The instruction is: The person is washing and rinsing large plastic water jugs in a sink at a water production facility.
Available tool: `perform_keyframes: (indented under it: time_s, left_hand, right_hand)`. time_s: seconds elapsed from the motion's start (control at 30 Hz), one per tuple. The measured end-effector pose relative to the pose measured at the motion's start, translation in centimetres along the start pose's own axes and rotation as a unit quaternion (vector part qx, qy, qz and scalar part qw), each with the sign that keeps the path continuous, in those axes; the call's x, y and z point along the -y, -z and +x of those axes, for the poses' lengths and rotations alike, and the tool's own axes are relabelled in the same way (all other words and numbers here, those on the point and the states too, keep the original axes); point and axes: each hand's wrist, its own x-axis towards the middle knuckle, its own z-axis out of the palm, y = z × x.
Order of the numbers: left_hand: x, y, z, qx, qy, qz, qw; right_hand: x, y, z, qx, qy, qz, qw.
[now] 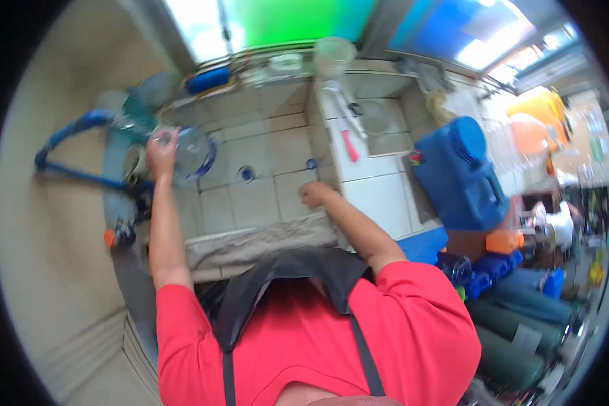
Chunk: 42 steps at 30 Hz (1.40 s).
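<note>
My left hand (162,152) is closed around a clear plastic container (192,149) with a blue band. It is held over the left side of a white-tiled basin (248,203). Low over the basin's right side, my right hand (317,195) has its fingers curled. Blur hides whether anything is in them. Just beyond that hand lies a small blue cap-like piece (311,163). A round blue-rimmed piece (246,174), perhaps a drain or a cap, sits on the basin floor between my hands.
Blue pipe (73,124) juts along the left wall. On the tiled counter to the right are a pink-handled brush (350,146) and a large blue plastic jerrycan (459,175). A translucent bucket (334,56) stands at the back. Green gas cylinders (510,355) lie at lower right.
</note>
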Motion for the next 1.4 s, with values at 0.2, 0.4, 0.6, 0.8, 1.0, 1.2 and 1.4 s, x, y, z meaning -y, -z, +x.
perform_keyframes:
  time_s: [0.2,0.4,0.6,0.8,1.0,1.2,1.4]
  left_hand:
    - [-4.2,2.1,1.6,-0.015,-0.048,-0.011,0.999]
    - [-6.1,4.9,2.6,-0.029,-0.036,-0.081,0.996]
    - [-8.4,5.9,5.1,-0.091,0.054,-0.395,0.912]
    - [-7.0,6.9,3.4,-0.148,0.114,-0.615,0.766]
    - [-1.2,1.2,-0.7,-0.089,0.41,-0.437,0.795]
    - [-3.7,1.1,-0.8,0.088,0.414,-0.446,0.788]
    - [0.3,0.2,0.2,0.192,0.43,-0.494,0.731]
  right_hand:
    - [-1.0,0.8,-0.8,-0.027,-0.017,0.085,0.996]
    - [3.7,5.3,-1.3,-0.047,-0.039,0.368,0.928]
    - [9.5,13.5,2.7,-0.114,-0.122,0.649,0.742]
    - [13.7,23.5,1.1,-0.342,0.123,0.701,0.613]
    - [12.8,22.5,1.7,-0.435,0.144,0.546,0.702]
    - [12.3,25.8,-1.0,-0.509,0.162,0.459,0.71]
    - [17.8,32.4,-5.4,-0.617,0.204,0.207,0.731]
